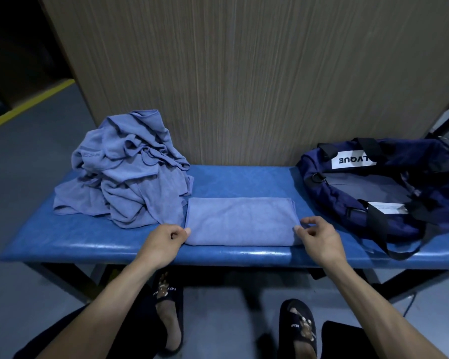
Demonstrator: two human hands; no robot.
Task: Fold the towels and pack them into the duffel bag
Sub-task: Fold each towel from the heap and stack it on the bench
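towels (240, 221) lavender-blue | bench (244, 181) glossy blue | duffel bag (322, 193) navy, black straps

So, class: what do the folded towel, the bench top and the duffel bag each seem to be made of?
Folded towel: soft matte fabric, probably microfibre; fine even nap, no shine.
Bench top: glossy blue padded covering, likely vinyl or faux leather; bright glare along its rounded front edge.
Duffel bag: navy woven synthetic, perhaps nylon, with black webbing straps; it slumps and creases.

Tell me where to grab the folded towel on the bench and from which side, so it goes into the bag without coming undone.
Probably grip the folded towel at its two short ends, left hand and right hand coming in from either side. It lies flat and long across the bench, its folded edge nearest you, so end grips should keep its layers together.
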